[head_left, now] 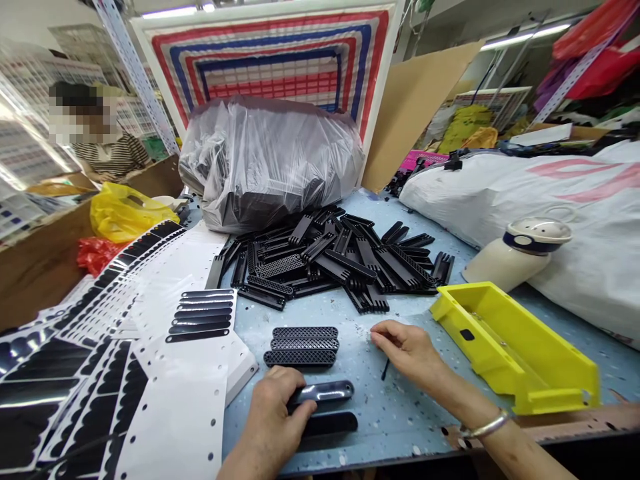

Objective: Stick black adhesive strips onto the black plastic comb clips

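Left hand [273, 417]: fingers curled around glossy black oblong part [323, 392], low on blue table [360, 400].
Flat black strip [330, 423]: just below the held part.
Right hand [407, 347]: fingertips pinched together, contents unclear.
Mesh plates [303, 347]: three, stacked beyond left hand.
Yellow tray [510, 343]: right of right hand.

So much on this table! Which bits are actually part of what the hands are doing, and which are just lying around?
In use:
- left hand gripping a glossy black strip
- right hand resting on the table
- mesh strips
- pile of black parts
- sticker sheets

Lying about:
- yellow tray
- grey bag
- white device
- yellow plastic bag
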{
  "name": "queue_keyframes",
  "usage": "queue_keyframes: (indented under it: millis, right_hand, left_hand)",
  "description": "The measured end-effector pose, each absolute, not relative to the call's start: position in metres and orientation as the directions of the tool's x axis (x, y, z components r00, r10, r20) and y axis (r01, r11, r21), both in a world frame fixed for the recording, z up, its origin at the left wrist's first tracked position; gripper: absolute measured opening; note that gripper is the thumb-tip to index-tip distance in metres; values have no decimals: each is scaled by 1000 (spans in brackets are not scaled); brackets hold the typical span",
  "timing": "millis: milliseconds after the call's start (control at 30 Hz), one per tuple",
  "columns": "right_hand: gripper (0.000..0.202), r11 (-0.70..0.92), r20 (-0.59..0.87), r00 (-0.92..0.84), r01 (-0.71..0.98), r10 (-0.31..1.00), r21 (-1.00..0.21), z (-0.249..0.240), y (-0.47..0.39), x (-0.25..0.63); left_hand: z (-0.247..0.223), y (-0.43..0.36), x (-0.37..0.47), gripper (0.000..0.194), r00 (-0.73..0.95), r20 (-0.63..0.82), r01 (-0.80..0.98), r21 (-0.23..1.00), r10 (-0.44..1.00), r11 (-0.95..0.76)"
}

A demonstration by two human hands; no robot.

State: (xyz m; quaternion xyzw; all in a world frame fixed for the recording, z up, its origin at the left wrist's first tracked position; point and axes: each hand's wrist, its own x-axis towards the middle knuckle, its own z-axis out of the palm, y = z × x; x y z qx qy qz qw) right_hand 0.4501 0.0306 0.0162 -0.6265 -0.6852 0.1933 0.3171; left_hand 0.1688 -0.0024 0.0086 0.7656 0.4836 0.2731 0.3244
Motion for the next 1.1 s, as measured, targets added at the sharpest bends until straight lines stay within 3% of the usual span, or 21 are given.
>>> queue_keyframes:
  millis: [133,300,500,633,867,1000,1100]
  right_hand:
    - [21,200,335,-3,808,942,-555,24,30,466]
    - [16,405,417,-210,790,884,-460,34,22,443]
    - [8,560,293,-482,635,825,-532,29,4,379]
    - [8,591,329,-492,646,806,-483,24,-3,357]
    - [30,583,299,-501,712,812,-392,19,6,351]
    - [33,489,301,-387,730,872,-478,25,12,366]
    - [35,428,318,-299,742,900,-516,35,13,384]
  left_hand:
    - [11,-2,169,30,358,64,564,780,931,-271]
    - [14,-5,166,36,295,80,544,805,952,-236]
    - [15,-7,166,31,259,119,539,806,959,-245]
    - [9,-4,166,27,289,155,487,826,945,-284]
    - [16,0,162,28,336,133,467,836,932,-287]
    - [21,-5,153,33,301,147,549,781,942,-297]
    - [24,-14,140,34,254,248,586,730,935,-352]
